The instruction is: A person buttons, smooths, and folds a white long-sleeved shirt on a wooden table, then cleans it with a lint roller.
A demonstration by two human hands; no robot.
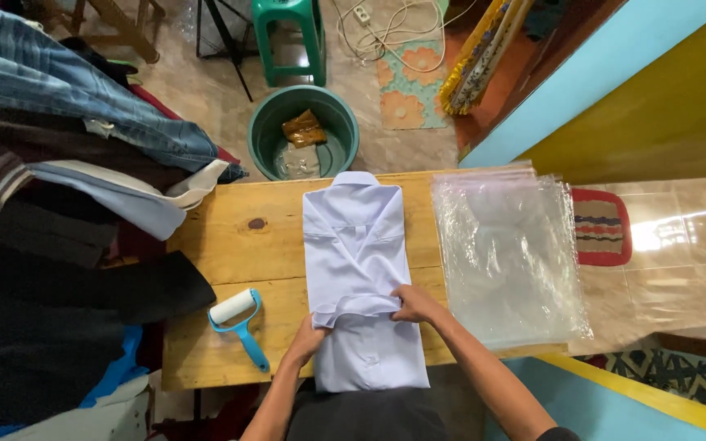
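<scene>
A pale lavender collared shirt (351,245) lies lengthwise on the wooden table (230,245), collar at the far end, its near part hanging over the front edge. My left hand (308,339) pinches a fold of the shirt at its left side. My right hand (415,303) grips the same fold on the right. The cloth bunches between both hands.
A stack of clear plastic bags (507,253) lies to the right of the shirt. A blue lint roller (241,325) rests at the left. A pile of folded clothes (59,163) overhangs the table's left end. A green basin (303,131) and green stool (289,37) stand beyond.
</scene>
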